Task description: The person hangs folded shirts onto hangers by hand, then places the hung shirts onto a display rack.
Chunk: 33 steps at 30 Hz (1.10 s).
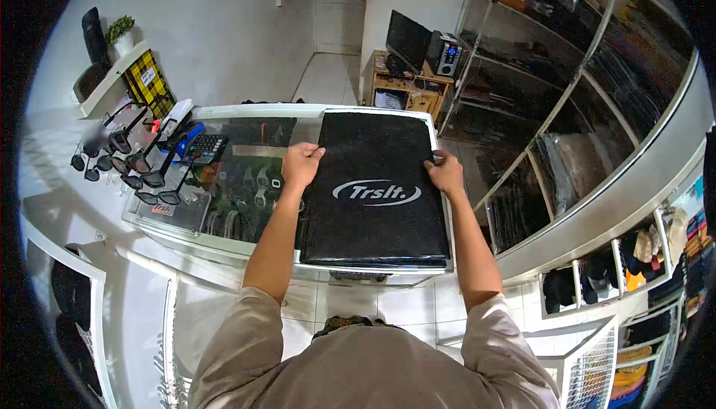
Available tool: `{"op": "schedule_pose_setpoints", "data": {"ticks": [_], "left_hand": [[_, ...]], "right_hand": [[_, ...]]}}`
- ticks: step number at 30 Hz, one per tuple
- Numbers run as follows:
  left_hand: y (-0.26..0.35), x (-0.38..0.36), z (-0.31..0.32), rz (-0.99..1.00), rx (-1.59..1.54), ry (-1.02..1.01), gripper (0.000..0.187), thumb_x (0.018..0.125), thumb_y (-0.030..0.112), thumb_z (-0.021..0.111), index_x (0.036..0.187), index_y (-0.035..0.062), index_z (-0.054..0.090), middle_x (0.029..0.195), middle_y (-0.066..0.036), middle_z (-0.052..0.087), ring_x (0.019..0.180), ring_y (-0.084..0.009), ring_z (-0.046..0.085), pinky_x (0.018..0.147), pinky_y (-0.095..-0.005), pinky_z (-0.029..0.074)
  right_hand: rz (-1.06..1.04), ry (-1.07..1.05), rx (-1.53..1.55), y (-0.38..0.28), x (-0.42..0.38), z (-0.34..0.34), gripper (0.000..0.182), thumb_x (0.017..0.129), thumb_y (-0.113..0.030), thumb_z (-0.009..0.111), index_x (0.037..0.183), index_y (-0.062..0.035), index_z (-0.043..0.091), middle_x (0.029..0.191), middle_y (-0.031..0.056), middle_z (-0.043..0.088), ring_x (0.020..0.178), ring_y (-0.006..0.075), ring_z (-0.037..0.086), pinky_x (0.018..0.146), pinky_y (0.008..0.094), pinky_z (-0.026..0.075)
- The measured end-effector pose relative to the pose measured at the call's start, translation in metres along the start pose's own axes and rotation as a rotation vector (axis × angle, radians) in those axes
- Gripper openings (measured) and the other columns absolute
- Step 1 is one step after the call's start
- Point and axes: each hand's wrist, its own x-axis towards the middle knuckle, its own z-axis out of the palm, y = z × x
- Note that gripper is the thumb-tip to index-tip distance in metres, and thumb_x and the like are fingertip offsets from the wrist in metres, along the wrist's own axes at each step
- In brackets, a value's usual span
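A flat black plastic bag [377,222] printed with a white "Trslt." logo lies on the right part of the glass display counter [224,236]. It looks like a stack, with glossy layered edges along its near side. My left hand [301,164] pinches the bag's left edge, above the middle. On the opposite edge, my right hand [445,172] grips with curled fingers. Both forearms reach forward along the sides of the bag. Through the glass, several wristwatches [261,185] show to the left of my left hand.
A rack of sunglasses [138,159], a calculator [206,148] and a blue tape dispenser [179,140] crowd the counter's left end. Beyond are a monitor [406,42] and a speaker [445,55] on a wooden desk [410,92]. Glass-fronted shelves [567,111] with folded clothes line the right.
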Motion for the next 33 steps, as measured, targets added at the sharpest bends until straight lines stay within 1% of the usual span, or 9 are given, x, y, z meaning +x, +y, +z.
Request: {"op": "schedule_pose_setpoints", "data": {"ticks": [4,6,8,10,14,16,18,27,33], "left_hand": [[0.035,-0.024,-0.019,-0.040,0.212,0.010,0.054,0.088,0.046,0.075,0.123,0.0056,0.070,0.107,-0.015,0.075,0.102,-0.0355,0.071,0.087,-0.0452,0.054],[0.051,-0.050,-0.041,-0.009,0.362,-0.055,0.063,0.088,0.053,0.072,0.129,0.0056,0.066,0.110,-0.016,0.073,0.106,-0.0359,0.068,0.089,-0.0463,0.053],[0.064,-0.097,-0.064,0.044,0.460,-0.104,0.061,0.088,0.053,0.073,0.125,0.0047,0.068,0.106,-0.016,0.073,0.105,-0.0366,0.067,0.087,-0.0469,0.053],[0.063,-0.151,-0.082,0.046,0.326,-0.096,0.057,0.089,0.049,0.073,0.125,0.0050,0.068,0.109,-0.016,0.071,0.107,-0.0364,0.064,0.087,-0.0458,0.052],[0.056,-0.212,-0.082,0.194,0.331,-0.062,0.047,0.091,0.040,0.073,0.125,0.0069,0.069,0.121,-0.014,0.068,0.115,-0.0351,0.060,0.096,-0.0459,0.047],[0.047,-0.219,-0.072,0.412,0.467,0.039,0.039,0.093,0.031,0.072,0.125,0.0098,0.070,0.131,-0.012,0.064,0.123,-0.0336,0.055,0.104,-0.0473,0.040],[0.041,-0.222,-0.068,0.413,0.471,0.028,0.035,0.094,0.026,0.070,0.126,0.0122,0.071,0.134,-0.009,0.063,0.126,-0.0332,0.054,0.108,-0.0498,0.036],[0.027,-0.220,-0.065,0.382,0.550,0.035,0.032,0.098,0.018,0.061,0.128,0.0127,0.070,0.140,-0.005,0.062,0.130,-0.0301,0.054,0.111,-0.0534,0.034],[0.036,-0.222,-0.077,0.295,0.364,0.013,0.032,0.097,0.024,0.066,0.126,0.0106,0.071,0.135,-0.013,0.064,0.131,-0.0343,0.053,0.112,-0.0527,0.035]], "right_hand": [[-0.033,-0.002,-0.015,0.015,-0.019,0.004,0.052,0.083,-0.029,0.079,0.127,-0.0040,0.068,0.108,0.0212,0.075,0.102,0.0345,0.073,0.093,0.0428,0.054],[-0.187,0.205,-0.179,0.009,-0.053,-0.014,0.050,0.085,-0.033,0.079,0.124,-0.0040,0.068,0.113,0.0201,0.072,0.091,0.0401,0.072,0.089,0.0455,0.055],[-0.040,0.047,0.017,-0.006,-0.103,-0.053,0.053,0.087,-0.037,0.078,0.127,-0.0035,0.067,0.115,0.0198,0.070,0.094,0.0405,0.069,0.090,0.0458,0.054],[0.100,-0.040,0.121,-0.011,-0.151,-0.074,0.051,0.091,-0.036,0.074,0.129,-0.0034,0.066,0.115,0.0199,0.069,0.103,0.0389,0.066,0.092,0.0454,0.052],[-0.210,0.198,-0.104,-0.013,-0.220,-0.056,0.043,0.099,-0.030,0.063,0.135,-0.0062,0.063,0.132,0.0202,0.060,0.124,0.0370,0.054,0.108,0.0464,0.038],[-0.244,0.199,-0.182,-0.010,-0.237,-0.038,0.046,0.100,-0.032,0.060,0.140,-0.0085,0.060,0.142,0.0205,0.054,0.132,0.0379,0.049,0.112,0.0517,0.032],[-0.267,0.177,-0.303,-0.009,-0.246,-0.022,0.049,0.101,-0.035,0.056,0.144,-0.0107,0.057,0.150,0.0220,0.047,0.140,0.0393,0.041,0.114,0.0586,0.025],[-0.322,0.210,-0.394,0.007,-0.248,-0.009,0.050,0.101,-0.033,0.052,0.144,-0.0090,0.057,0.153,0.0241,0.044,0.143,0.0413,0.036,0.116,0.0584,0.022],[-0.301,0.226,-0.306,0.005,-0.254,-0.014,0.049,0.100,-0.033,0.057,0.142,-0.0086,0.060,0.153,0.0237,0.045,0.144,0.0407,0.035,0.116,0.0565,0.024]]}}
